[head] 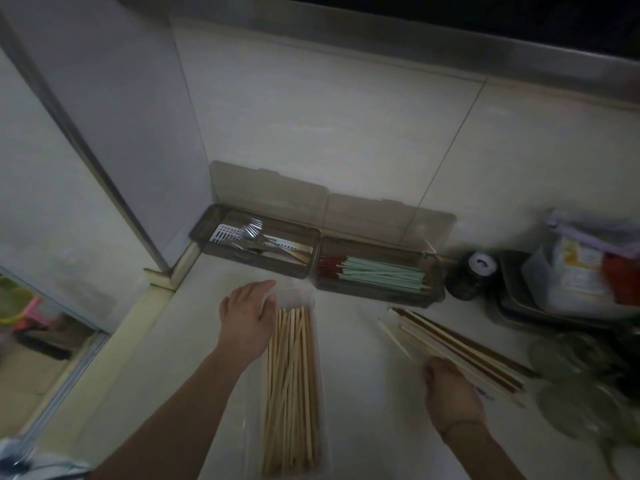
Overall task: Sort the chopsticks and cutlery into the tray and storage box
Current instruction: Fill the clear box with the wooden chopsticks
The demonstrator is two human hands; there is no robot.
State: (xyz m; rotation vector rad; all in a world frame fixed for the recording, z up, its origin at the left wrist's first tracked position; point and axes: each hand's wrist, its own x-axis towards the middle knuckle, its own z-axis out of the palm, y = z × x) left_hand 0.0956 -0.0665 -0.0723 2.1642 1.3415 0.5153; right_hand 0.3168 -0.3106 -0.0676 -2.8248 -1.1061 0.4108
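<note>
A clear long tray (317,441) lies on the counter in front of me, filled with several pale wooden chopsticks (291,386). My left hand (247,315) rests on the tray's far left corner, fingers relaxed. My right hand (450,393) grips a bundle of pale and dark brown chopsticks (453,344) that fans out to the upper left. Against the wall stand two smoky storage boxes with raised lids: the left box (207,233) holds forks and metal cutlery (256,237), the right box (434,292) holds green and red chopsticks (374,271).
A dark jar (472,275) stands to the right of the boxes. Farther right are a metal tray with plastic bags (581,268) and glass lids (571,379). A metal-edged panel (114,188) rises at the left, beside the counter's edge.
</note>
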